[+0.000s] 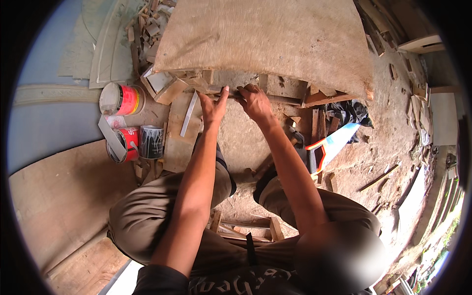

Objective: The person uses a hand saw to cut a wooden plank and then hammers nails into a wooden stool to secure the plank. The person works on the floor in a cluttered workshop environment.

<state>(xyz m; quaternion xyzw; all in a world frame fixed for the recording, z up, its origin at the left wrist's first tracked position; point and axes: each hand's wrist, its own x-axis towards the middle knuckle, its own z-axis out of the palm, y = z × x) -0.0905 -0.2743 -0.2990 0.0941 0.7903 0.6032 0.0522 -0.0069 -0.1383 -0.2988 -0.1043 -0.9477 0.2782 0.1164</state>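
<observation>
A broad plywood panel [265,37] lies ahead of me, raised on a wooden frame. Along its near edge runs a thin wooden strip [286,100]. My left hand [215,107] is on the strip's left part, thumb pointing away from me, its other fingers partly hidden. Close to its right, my right hand [258,104] has its fingers curled over the same strip. A narrow pale strip [189,115] lies on a board beside my left hand. Below my right forearm, a hammer [296,135] is partly covered.
Right of my knees lies a handsaw [327,149] with a black and orange handle, near a black plastic bag [355,114]. On the left stand a red can [129,142], a dark can [151,141] and a tipped paint bucket [118,99]. Wood offcuts [150,27] are heaped behind.
</observation>
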